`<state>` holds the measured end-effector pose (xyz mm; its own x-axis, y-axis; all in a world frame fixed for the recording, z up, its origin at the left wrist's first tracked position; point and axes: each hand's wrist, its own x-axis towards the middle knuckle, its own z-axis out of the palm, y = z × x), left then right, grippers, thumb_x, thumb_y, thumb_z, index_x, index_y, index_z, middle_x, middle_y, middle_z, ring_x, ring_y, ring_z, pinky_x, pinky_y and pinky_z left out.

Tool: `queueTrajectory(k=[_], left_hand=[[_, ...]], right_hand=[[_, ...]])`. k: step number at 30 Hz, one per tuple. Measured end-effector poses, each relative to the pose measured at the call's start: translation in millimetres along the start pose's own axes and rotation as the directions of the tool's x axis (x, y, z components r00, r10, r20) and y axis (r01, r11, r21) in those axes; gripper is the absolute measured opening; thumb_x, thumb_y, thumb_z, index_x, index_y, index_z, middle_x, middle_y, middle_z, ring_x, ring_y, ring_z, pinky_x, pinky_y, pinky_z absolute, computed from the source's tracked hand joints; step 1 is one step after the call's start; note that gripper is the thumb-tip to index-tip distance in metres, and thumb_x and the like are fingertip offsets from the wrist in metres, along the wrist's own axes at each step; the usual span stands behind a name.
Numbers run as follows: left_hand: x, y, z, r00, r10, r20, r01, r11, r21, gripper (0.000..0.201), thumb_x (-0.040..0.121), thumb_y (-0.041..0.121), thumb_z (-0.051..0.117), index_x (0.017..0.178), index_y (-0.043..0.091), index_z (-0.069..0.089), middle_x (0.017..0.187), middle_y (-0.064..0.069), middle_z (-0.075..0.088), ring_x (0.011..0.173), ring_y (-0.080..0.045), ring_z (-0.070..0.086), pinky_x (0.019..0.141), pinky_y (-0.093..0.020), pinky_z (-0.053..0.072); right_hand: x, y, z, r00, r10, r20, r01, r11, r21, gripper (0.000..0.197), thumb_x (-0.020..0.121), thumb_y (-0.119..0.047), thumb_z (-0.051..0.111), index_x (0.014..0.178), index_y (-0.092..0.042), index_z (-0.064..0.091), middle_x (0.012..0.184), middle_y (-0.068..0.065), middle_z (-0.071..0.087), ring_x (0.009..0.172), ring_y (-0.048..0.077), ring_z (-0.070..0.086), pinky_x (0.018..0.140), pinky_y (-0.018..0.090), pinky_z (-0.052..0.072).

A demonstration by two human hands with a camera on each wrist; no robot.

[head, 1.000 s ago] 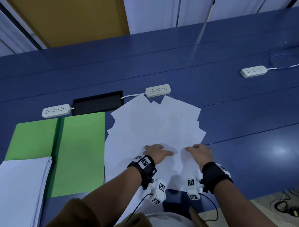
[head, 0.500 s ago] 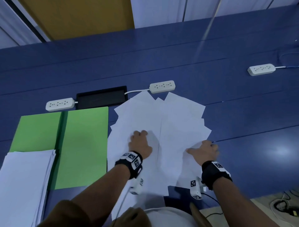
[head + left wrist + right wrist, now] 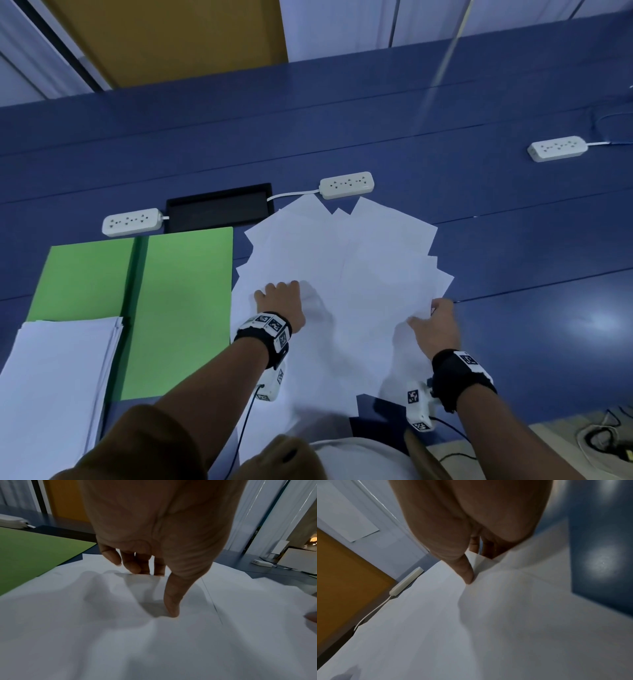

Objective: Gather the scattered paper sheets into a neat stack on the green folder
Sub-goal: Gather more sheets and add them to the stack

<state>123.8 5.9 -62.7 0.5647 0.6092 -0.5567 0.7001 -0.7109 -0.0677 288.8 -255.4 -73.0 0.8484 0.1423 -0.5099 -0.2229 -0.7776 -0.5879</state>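
Loose fan of blank white paper sheets (image 3: 342, 274) on blue bench (image 3: 513, 240), corners pointing every way, just right of open green folder (image 3: 185, 301). Left hand (image 3: 282, 303) pressing sheets with curled fingertips; right hand (image 3: 435, 327) pinching right edge. No legible writing.

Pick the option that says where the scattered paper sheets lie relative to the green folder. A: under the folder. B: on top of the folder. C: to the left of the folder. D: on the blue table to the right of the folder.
D: the scattered paper sheets fan out on the blue table just right of the green folder, with both hands on them.
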Motion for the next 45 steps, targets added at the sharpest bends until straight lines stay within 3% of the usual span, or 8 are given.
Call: queueTrajectory(k=[6, 13, 22, 30, 34, 38, 41, 45], left_hand=[[-11.5, -9.5, 11.3, 0.995, 0.060, -0.081, -0.060, 0.998, 0.001, 0.042, 0.088, 0.044, 0.066, 0.123, 0.027, 0.052, 0.124, -0.003, 0.049, 0.118, -0.029, 0.046, 0.102, -0.046, 0.036], [-41.2, -29.4, -9.7, 0.964, 0.205, -0.172, -0.233, 0.959, -0.163, 0.041, 0.086, 0.011, 0.053, 0.123, 0.027, 0.047, 0.094, 0.010, 0.062, 0.101, -0.019, 0.058, 0.109, -0.043, 0.023], [-114.7, -45.6, -85.6, 0.726, 0.605, -0.327, -0.687, 0.627, -0.366, 0.047, 0.066, 0.004, 0.035, 0.087, 0.031, 0.066, 0.090, 0.005, 0.071, 0.096, -0.009, 0.061, 0.115, -0.020, 0.016], [-123.0, -44.3, -122.4, 0.692, 0.420, -0.588, -0.714, 0.522, -0.468, 0.014, 0.090, 0.018, 0.066, 0.093, 0.031, 0.065, 0.093, 0.016, 0.069, 0.096, -0.009, 0.061, 0.108, -0.038, 0.036], [-119.4, -38.6, -117.3, 0.678, 0.315, -0.664, -0.704, 0.537, -0.465, 0.020, 0.092, 0.017, 0.070, 0.099, 0.034, 0.062, 0.099, 0.028, 0.064, 0.097, 0.008, 0.053, 0.108, -0.035, 0.032], [-114.3, -20.7, -108.6, 0.684, 0.223, -0.695, -0.664, 0.585, -0.466, 0.018, 0.094, 0.020, 0.068, 0.105, 0.034, 0.063, 0.089, 0.030, 0.061, 0.091, 0.004, 0.052, 0.108, -0.040, 0.034], [-113.4, -3.2, -104.8, 0.664, 0.156, -0.731, -0.654, 0.595, -0.467, 0.018, 0.096, 0.021, 0.065, 0.111, 0.032, 0.064, 0.096, 0.022, 0.065, 0.095, 0.000, 0.053, 0.105, -0.040, 0.035], [-109.5, -5.8, -90.7, 0.627, -0.054, -0.777, -0.613, 0.582, -0.534, 0.052, 0.091, 0.035, 0.073, 0.139, 0.030, 0.052, 0.138, 0.012, 0.053, 0.133, -0.011, 0.046, 0.110, -0.037, 0.032]], right_hand=[[-5.9, -4.7, -9.3, 0.988, -0.111, -0.112, 0.116, 0.992, 0.045, 0.019, 0.099, -0.019, 0.066, 0.115, -0.011, 0.063, 0.116, 0.012, 0.057, 0.098, 0.024, 0.051, 0.087, 0.031, 0.039], [-20.1, -26.4, -51.2, 0.929, -0.255, -0.267, 0.333, 0.891, 0.308, 0.010, 0.104, -0.024, 0.062, 0.107, -0.017, 0.056, 0.098, -0.002, 0.065, 0.086, 0.018, 0.060, 0.081, 0.036, 0.047], [-75.1, -92.3, -47.3, 0.825, -0.481, -0.297, 0.560, 0.621, 0.549, 0.032, 0.106, -0.012, 0.060, 0.101, -0.043, 0.058, 0.111, -0.002, 0.069, 0.101, 0.008, 0.064, 0.090, 0.025, 0.051], [-126.7, -113.7, -0.5, 0.738, -0.616, 0.275, 0.428, 0.742, 0.516, 0.014, 0.105, -0.033, 0.060, 0.108, -0.020, 0.057, 0.101, 0.010, 0.069, 0.088, 0.033, 0.063, 0.082, 0.059, 0.052], [-138.9, -120.0, -9.0, 0.728, -0.518, 0.449, 0.214, 0.794, 0.569, 0.029, 0.109, -0.012, 0.050, 0.087, -0.027, 0.060, 0.086, -0.005, 0.066, 0.079, 0.016, 0.059, 0.070, 0.029, 0.049], [-137.1, -103.2, -17.7, 0.689, -0.511, 0.514, 0.176, 0.806, 0.565, 0.035, 0.108, -0.054, 0.050, 0.138, -0.037, 0.058, 0.143, -0.017, 0.062, 0.138, 0.012, 0.055, 0.116, 0.040, 0.043], [-144.4, -105.4, -25.6, 0.670, -0.579, 0.464, 0.325, 0.791, 0.518, 0.042, 0.103, -0.029, 0.064, 0.143, -0.036, 0.052, 0.140, -0.025, 0.063, 0.133, -0.001, 0.058, 0.107, 0.022, 0.049], [-143.4, -105.2, -33.0, 0.696, -0.590, 0.409, 0.389, 0.789, 0.475, 0.033, 0.107, -0.012, 0.058, 0.137, -0.022, 0.063, 0.135, -0.007, 0.071, 0.130, 0.013, 0.064, 0.108, 0.033, 0.052]])
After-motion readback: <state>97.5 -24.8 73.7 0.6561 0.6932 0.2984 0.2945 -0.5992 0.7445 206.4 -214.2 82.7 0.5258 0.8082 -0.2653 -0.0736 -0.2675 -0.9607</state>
